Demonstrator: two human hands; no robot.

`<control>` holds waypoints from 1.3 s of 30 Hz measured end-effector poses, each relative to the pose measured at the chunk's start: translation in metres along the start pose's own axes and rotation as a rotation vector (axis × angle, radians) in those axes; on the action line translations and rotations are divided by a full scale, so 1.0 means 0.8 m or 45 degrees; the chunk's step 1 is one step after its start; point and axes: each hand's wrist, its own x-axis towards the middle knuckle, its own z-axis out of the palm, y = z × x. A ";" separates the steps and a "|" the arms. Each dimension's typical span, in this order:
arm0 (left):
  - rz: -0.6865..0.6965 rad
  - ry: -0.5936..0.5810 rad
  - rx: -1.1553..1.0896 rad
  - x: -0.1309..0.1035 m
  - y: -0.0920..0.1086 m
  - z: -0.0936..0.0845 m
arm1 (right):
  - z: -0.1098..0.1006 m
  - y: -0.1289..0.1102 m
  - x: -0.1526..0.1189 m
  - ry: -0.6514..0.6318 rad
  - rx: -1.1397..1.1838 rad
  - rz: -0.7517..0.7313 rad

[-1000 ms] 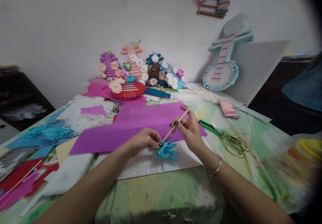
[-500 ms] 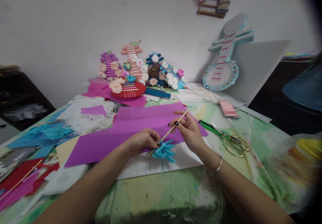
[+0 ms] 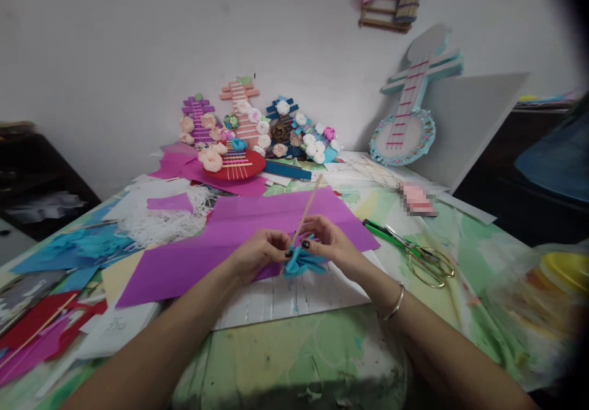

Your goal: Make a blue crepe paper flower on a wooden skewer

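A blue paper flower (image 3: 306,264) with pointed petals is between my two hands, above a white sheet (image 3: 276,305) with lines of glue on it. A thin wooden stick (image 3: 307,212) slants up from the flower, its upper end free. My left hand (image 3: 264,251) is closed, thumb and fingers pinching the flower's base beside the stick. From the other side my right hand (image 3: 329,244) has its thumb and curled fingers on the petals next to the stick. Its fingertips are partly hidden. Large purple paper (image 3: 271,216) lies just behind both hands.
Green-handled scissors and a gold-handled pair (image 3: 430,266) lie at right. White shredded paper (image 3: 184,220) and blue crepe paper (image 3: 87,244) are at left. Decorated paper guitars (image 3: 248,121) lean against the wall. A plastic bag with a yellow lid (image 3: 565,272) stands far right.
My right hand has moved down from the stick's upper end to the flower's petals. The stick now stands steeper, and the flower has turned and risen slightly.
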 end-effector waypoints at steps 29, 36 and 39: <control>-0.008 0.088 -0.060 0.002 -0.001 0.001 | 0.013 0.001 -0.006 -0.026 -0.228 -0.005; -0.038 0.111 -0.046 0.000 -0.001 0.001 | 0.013 0.002 -0.006 -0.050 -0.250 -0.034; -0.038 0.107 -0.043 0.001 -0.001 0.000 | 0.014 0.002 -0.007 -0.039 -0.315 -0.061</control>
